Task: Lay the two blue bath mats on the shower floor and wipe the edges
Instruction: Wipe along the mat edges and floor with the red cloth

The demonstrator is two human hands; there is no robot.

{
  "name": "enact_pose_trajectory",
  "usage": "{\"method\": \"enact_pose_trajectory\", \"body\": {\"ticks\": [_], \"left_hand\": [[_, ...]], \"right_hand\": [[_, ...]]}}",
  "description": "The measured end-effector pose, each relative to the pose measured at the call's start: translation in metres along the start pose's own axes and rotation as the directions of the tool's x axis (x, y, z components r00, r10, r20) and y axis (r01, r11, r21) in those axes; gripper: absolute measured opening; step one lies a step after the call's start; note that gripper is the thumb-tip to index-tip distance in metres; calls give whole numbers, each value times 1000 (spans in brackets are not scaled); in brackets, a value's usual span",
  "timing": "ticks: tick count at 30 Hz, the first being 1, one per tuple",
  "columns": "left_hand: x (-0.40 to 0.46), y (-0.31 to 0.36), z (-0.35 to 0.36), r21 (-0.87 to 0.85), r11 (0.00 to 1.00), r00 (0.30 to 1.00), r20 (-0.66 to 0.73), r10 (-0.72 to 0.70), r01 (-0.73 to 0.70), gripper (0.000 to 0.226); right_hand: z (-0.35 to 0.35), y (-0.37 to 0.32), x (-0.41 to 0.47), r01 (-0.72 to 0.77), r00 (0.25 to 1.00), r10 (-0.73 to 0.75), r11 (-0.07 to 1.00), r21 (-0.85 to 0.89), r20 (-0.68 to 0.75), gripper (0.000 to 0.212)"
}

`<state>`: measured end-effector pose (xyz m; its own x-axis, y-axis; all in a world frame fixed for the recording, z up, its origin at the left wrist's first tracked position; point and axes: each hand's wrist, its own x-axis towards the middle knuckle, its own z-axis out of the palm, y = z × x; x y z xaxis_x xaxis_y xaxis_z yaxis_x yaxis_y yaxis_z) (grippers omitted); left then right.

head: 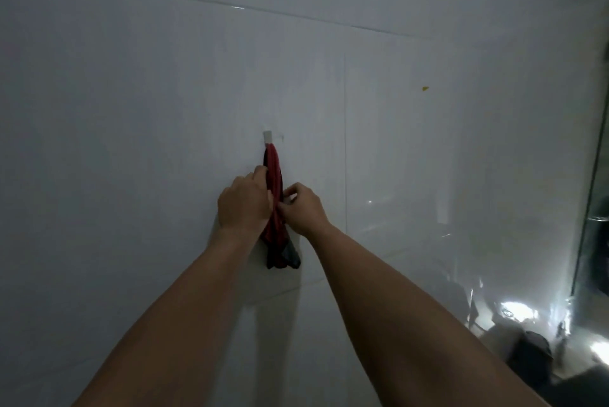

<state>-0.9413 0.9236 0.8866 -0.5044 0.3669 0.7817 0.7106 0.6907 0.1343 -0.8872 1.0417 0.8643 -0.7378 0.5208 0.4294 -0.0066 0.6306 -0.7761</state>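
Observation:
A red and dark cloth point(274, 172) hangs from a small white hook point(268, 136) on the white tiled wall point(131, 110). My left hand point(245, 200) grips the cloth from the left, its fingers curled around the fabric. On the right side, my right hand point(301, 209) pinches the same cloth at mid-height. The cloth's lower end point(283, 256) dangles below both hands. No blue bath mat is in view.
A glass partition point(593, 209) stands at the far right edge. Dark objects point(534, 350) and bright reflections sit low at the right. A small yellow speck point(425, 88) marks the wall tile.

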Motion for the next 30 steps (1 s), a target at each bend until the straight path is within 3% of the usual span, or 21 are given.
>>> {"method": "enact_pose_trajectory", "body": {"ticks": [3,6,9,13,16,19,21,22,24,26,28,30], "left_hand": [[11,3,-8,-35,999,999,13,-38,39,20],[20,5,-27,-109,992,997,-40,-67,62,15],[34,12,-55,-309,943,986,-72,-150,121,14],[59,31,-88,-687,703,961,-24,-276,185,7],[67,51,-99,-811,534,947,74,-314,240,16],[59,81,-93,-782,559,961,204,-187,275,19],[43,108,-83,-732,634,954,299,-32,250,39],[32,120,-79,-735,613,927,374,9,291,55],[10,143,-68,-731,521,801,582,139,441,72],[-9,174,-47,-621,610,542,767,344,492,60],[-32,214,-26,-545,710,295,838,458,447,47],[-56,256,-9,-546,721,195,834,516,426,39]], "right_hand": [[-2,-7,3,12,1000,-14,999,-47,-28,24],[-17,-22,5,79,982,-96,992,-102,-166,19],[-46,-42,10,129,946,-134,991,-37,-296,13],[-98,-65,16,184,918,-154,982,50,-367,12],[-140,-71,11,214,908,-195,977,11,-372,12],[-184,-56,-3,177,907,-153,984,25,-392,7],[-214,-37,-18,130,903,-95,990,56,-418,4],[-228,-28,-27,108,903,-71,992,65,-423,2],[-252,-6,-50,40,901,-11,998,58,-433,8],[-280,23,-78,-43,885,58,998,44,-462,11],[-302,56,-106,-137,872,122,991,4,-474,12],[-321,92,-136,-249,856,206,968,-29,-473,11]]}}
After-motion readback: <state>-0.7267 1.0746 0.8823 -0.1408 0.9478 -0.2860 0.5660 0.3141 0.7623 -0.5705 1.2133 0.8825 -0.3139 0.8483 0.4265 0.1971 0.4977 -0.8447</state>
